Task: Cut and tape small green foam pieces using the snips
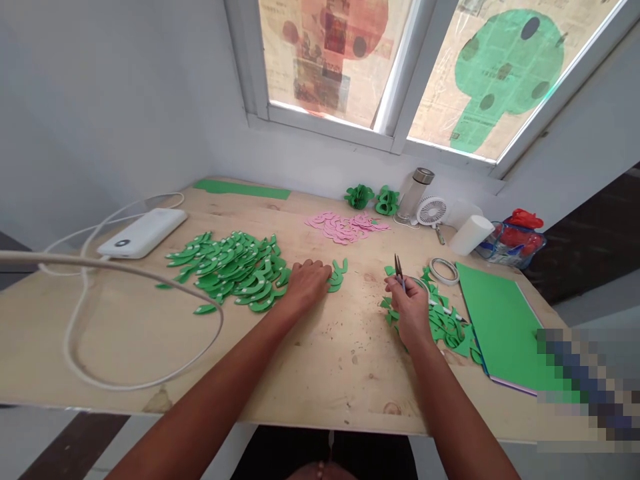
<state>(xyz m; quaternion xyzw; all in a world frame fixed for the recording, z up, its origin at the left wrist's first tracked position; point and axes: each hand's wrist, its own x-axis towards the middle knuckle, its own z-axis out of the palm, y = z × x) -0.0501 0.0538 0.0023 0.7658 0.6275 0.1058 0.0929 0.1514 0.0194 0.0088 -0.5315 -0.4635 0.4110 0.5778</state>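
Pale wooden worktop [325, 380], carries everything below. Stack of flat green paper sheets [505, 327] at its right side, beyond the right hand [414, 313]. Wide heap of curved green paper cutouts with small pale patches [235, 267] on the left, its right edge just beside the left hand [309, 285]. Loose green paper scraps [453, 333] under and right of the right hand, next to the sheets. Flat pile of pink paper cutouts [343, 229] farther back, past both hands, roughly between them sideways.

Left hand: palm down, fingers bent, low over the worktop. Fingertips hidden, so can't tell if anything is pinched. Right hand: closed around small pointed scissors [399, 265], tips pointing away from the body, blades close together.

Key relation: small cluster of curved green paper pieces [337, 279] sits immediately right of the left hand, at its fingers. Its long axis runs mostly away from the body, leaning slightly right. Left hand is clearly nearer; contact looks likely but the edge is partly covered. Relative to both hands: cluster is between them, with a bare stretch of worktop separating it from the scissors and right hand. Scissor blades sit at about the cluster's depth, well apart sideways.
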